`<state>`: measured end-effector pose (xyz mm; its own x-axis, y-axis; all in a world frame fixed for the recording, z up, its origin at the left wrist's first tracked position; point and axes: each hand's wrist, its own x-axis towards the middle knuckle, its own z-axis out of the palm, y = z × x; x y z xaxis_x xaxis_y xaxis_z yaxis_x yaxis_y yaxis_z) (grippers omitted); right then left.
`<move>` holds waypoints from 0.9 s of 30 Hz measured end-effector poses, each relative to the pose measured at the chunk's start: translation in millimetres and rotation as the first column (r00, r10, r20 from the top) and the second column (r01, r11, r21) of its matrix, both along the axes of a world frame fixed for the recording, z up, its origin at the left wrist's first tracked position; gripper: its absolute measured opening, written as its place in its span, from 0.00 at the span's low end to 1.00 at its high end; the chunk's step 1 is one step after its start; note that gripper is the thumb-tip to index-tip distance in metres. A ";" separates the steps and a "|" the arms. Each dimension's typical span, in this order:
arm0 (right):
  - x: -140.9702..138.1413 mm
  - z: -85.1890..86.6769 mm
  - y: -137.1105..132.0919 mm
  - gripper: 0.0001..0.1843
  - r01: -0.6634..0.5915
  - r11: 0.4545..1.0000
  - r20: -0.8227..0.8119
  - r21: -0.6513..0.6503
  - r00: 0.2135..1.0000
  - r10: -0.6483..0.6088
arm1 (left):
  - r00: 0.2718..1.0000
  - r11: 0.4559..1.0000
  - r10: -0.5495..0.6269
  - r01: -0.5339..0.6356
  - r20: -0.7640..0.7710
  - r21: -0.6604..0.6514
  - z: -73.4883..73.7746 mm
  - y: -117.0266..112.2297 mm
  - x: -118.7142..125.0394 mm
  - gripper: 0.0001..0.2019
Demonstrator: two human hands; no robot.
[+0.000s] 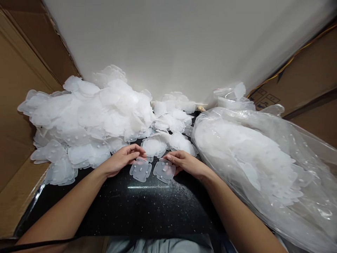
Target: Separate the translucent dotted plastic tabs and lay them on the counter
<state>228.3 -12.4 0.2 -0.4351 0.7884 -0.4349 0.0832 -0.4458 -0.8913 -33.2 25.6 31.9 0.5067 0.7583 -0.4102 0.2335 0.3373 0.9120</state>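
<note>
My left hand (127, 158) pinches the upper edge of a translucent square plastic sheet (140, 169) with rounded corners and small raised dots. Another sheet of the same kind, the right plastic sheet (164, 170), is gripped by my right hand (181, 162) at its upper right side, thumb on top. The two sheets are side by side with a narrow gap between them, above the black speckled tabletop (147, 211). Just beyond my fingers lie small stacks of similar sheets (154, 146). Some of my fingertips are hidden behind the sheets.
A large heap of sheets (92, 109) rises at the left. On the right, a clear plastic bag (252, 158) full of sheets lies beside my right forearm. Cardboard (21, 70) borders the left side, and a cardboard box (302, 70) the right. A pale wall (168, 45) closes the back.
</note>
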 end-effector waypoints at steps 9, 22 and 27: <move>-0.7 -0.5 0.0 0.25 0.003 0.999 0.022 0.050 1.000 -0.004 | 0.999 0.994 -0.038 0.040 -0.021 0.100 -2.2 0.1 -0.8 0.13; 13.4 31.4 -6.9 0.16 -0.282 0.844 0.247 0.456 0.951 0.184 | 0.808 0.772 -0.543 0.587 -0.226 0.243 25.9 -10.5 -7.9 0.12; 12.5 13.3 -0.8 0.14 0.049 0.918 0.207 0.394 0.968 -0.140 | 0.915 0.854 -0.199 0.338 -0.352 0.396 18.2 -5.9 -2.5 0.12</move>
